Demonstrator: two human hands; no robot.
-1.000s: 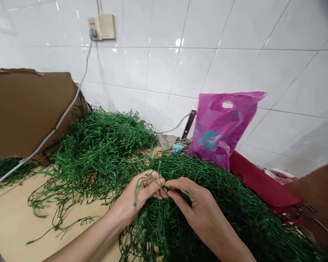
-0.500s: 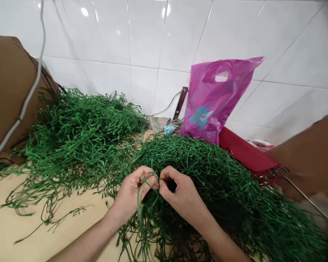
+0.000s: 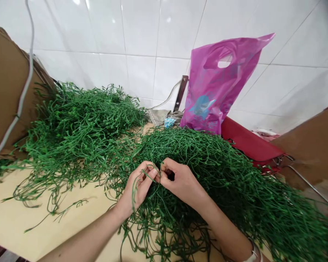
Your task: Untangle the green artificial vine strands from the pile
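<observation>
My left hand [image 3: 139,183] is closed in a pinch on a thin green plastic-looking stem [image 3: 134,190], whose end curls down over the back of the thumb. Close against it, my right hand [image 3: 180,181] pinches with thumb and forefinger at the same stem, near where it leaves the left fingertips. The exact spot between the fingertips is too small to make out. Both hands are above the front edge of a large heap of green stems [image 3: 196,149]. A second heap of green stems [image 3: 84,123] spreads to the left, with loose strands trailing over the pale tabletop [image 3: 79,231].
A purple plastic bag [image 3: 215,83] stands against the white tiled wall [image 3: 142,32]. Beside it lies a red bag [image 3: 248,143]. Brown cardboard boxes [image 3: 8,91] flank both sides. A pale cable [image 3: 27,80] hangs at left, and a dark metal bar [image 3: 181,94] leans behind.
The camera view has tilted down slightly. Both hands stay pinched together, and the stem's loose end has swung left across the left hand.
</observation>
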